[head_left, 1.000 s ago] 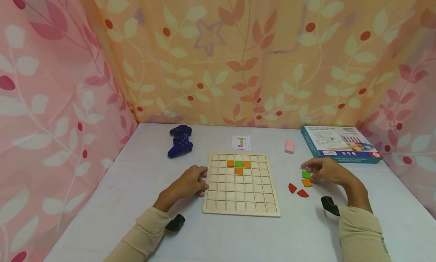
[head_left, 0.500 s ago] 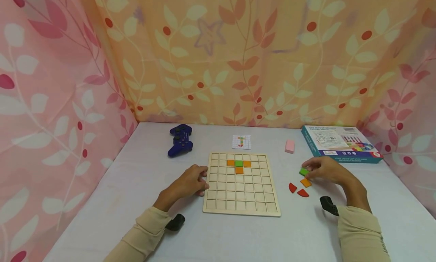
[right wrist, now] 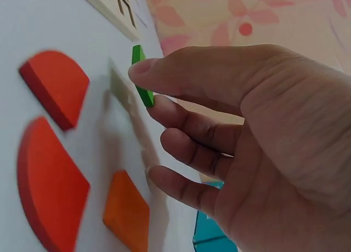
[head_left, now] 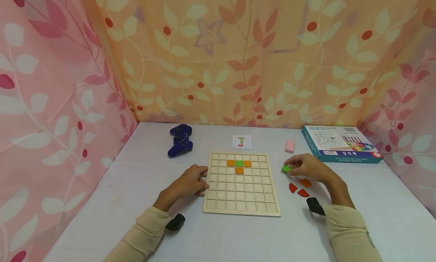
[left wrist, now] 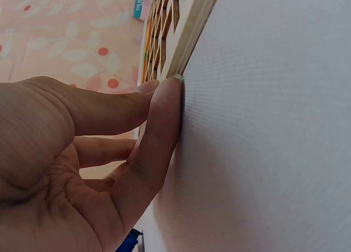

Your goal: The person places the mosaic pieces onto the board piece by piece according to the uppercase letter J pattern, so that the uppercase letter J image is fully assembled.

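A pale wooden grid board (head_left: 240,203) lies on the table in the head view, with several orange and green square tiles set in its upper cells. At its left edge, my left hand (head_left: 189,181) touches the rim with thumb and fingertips; the left wrist view shows the thumb tip against the wooden side. My right hand (head_left: 311,169) pinches a green tile (right wrist: 143,90) between thumb and finger, raised off the cloth to the right of the board. An orange tile (head_left: 305,183) and two red quarter-round tiles (head_left: 303,193) lie below that hand.
Behind the board lies a small pattern card (head_left: 242,142). A pink eraser-like block (head_left: 289,146) and a flat game box (head_left: 342,144) sit at the back right. At the back left is a blue game controller (head_left: 180,141). Floral curtains (head_left: 218,65) surround the table.
My right hand has picked up the green tile from beside the orange one and moved it left toward the board. My left hand has stayed at the board's edge.
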